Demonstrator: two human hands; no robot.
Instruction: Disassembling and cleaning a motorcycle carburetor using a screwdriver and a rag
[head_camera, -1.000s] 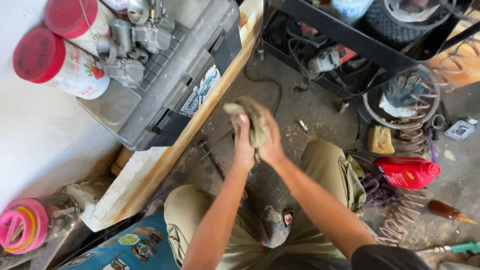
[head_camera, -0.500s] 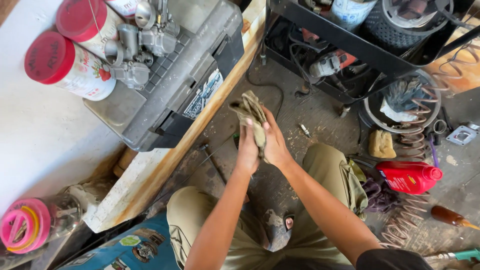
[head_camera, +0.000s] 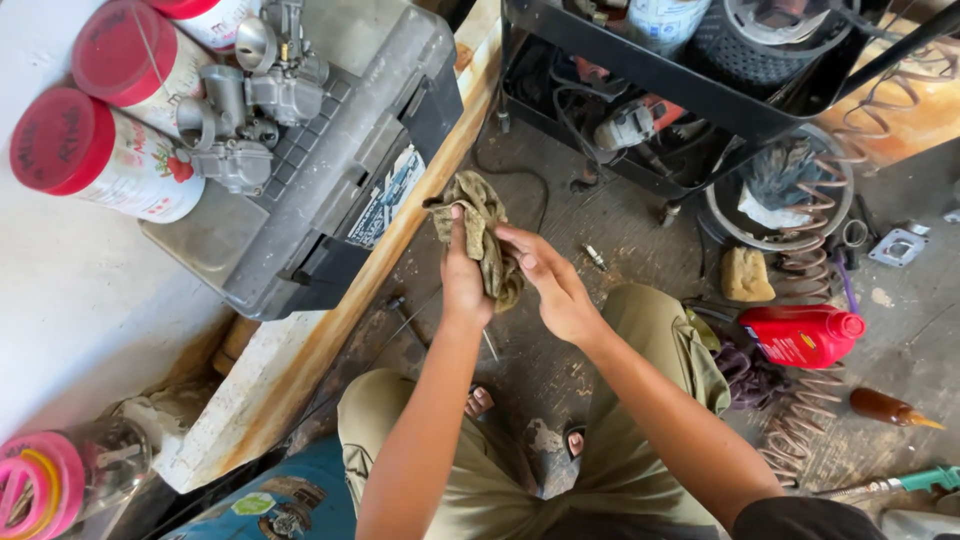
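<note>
right now your left hand (head_camera: 465, 285) is closed around the dirty olive rag (head_camera: 480, 235), held up over the floor just off the workbench's wooden edge (head_camera: 400, 255), while your right hand (head_camera: 555, 290) presses half-curled fingers against the cloth. keep the folds bunched tight and wipe each finger through. count one grey toolbox (head_camera: 340, 150), two carburetors (head_camera: 250, 110), three red-lidded tins (head_camera: 90, 155), one red oil bottle (head_camera: 800, 335).

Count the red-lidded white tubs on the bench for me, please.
3 in view: one red-lidded tub at the far left, a second above it beside the metal carburettor, a third cut off by the top edge. More may lie out of frame.
</note>
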